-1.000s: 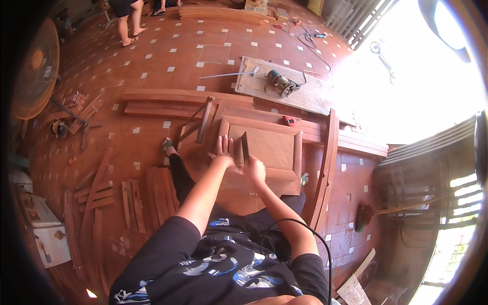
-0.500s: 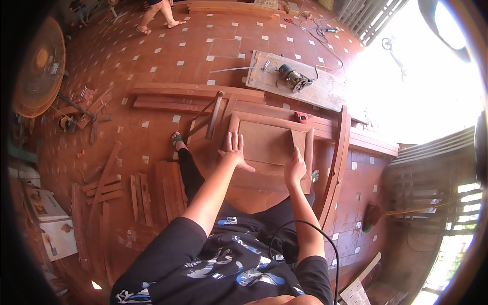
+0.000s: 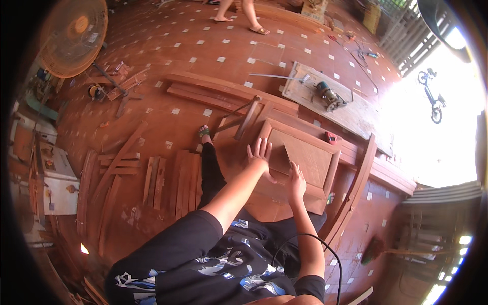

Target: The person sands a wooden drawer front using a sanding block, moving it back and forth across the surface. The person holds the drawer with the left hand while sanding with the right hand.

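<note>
Brown wood forms the framed panel point(image 3: 316, 155) in front of the person, with the left hand point(image 3: 262, 156) released and spread on its left edge, the right hand point(image 3: 297, 182) grasping a thin dark piece point(image 3: 289, 155) near its middle, and a red tool point(image 3: 331, 138) beside its far right corner.

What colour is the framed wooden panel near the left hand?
The wooden panel is light brown, its frame more reddish; see the head view.

Counts: left hand point(image 3: 261, 154), 1; right hand point(image 3: 296, 183), 1; panel point(image 3: 312, 161), 1; fan point(image 3: 74, 38), 1; router point(image 3: 329, 95), 1; broom point(image 3: 373, 250), 1; bike point(image 3: 431, 97), 1; co-worker's legs point(image 3: 249, 12), 2; planks point(image 3: 188, 183), many, overlapping, exact number unclear
</note>
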Action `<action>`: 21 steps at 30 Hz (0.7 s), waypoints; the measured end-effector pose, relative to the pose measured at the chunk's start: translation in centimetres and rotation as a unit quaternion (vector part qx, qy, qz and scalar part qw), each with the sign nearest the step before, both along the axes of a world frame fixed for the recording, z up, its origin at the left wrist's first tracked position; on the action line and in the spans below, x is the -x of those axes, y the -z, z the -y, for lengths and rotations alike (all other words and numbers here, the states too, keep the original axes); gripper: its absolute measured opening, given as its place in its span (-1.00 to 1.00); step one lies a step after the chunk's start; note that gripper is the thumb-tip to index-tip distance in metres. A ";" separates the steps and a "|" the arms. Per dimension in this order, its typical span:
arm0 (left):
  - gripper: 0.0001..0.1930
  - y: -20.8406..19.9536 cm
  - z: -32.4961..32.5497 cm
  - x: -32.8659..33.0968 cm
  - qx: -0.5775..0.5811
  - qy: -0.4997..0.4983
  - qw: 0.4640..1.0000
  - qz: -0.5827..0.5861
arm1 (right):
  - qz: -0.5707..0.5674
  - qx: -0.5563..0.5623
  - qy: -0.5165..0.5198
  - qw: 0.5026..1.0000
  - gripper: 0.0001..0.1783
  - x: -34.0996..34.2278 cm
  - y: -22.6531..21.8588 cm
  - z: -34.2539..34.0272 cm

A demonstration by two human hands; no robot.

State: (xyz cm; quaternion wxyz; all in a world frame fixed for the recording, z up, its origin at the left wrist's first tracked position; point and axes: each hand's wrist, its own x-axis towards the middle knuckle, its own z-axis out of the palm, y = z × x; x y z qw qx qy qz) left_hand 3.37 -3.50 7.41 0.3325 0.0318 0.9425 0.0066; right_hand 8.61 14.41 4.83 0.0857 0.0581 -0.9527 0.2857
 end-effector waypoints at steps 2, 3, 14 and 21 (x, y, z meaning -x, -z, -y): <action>0.66 -0.6 -0.2 0.1 0.007 0.005 1.000 0.014 | 0.142 0.062 0.016 0.988 -0.60 0.1 -3.6 1.1; 0.67 -0.9 -0.3 0.1 0.004 0.018 1.000 0.001 | 0.082 0.065 0.037 0.994 -0.60 0.4 -2.7 0.5; 0.66 0.6 -0.3 0.0 0.020 0.051 0.998 -0.042 | -0.013 -0.058 0.103 0.993 -0.46 1.8 -0.5 -7.7; 0.65 0.0 -0.6 0.0 0.046 0.047 0.998 -0.024 | 0.123 -0.113 0.100 0.981 -0.41 4.3 0.3 -6.6</action>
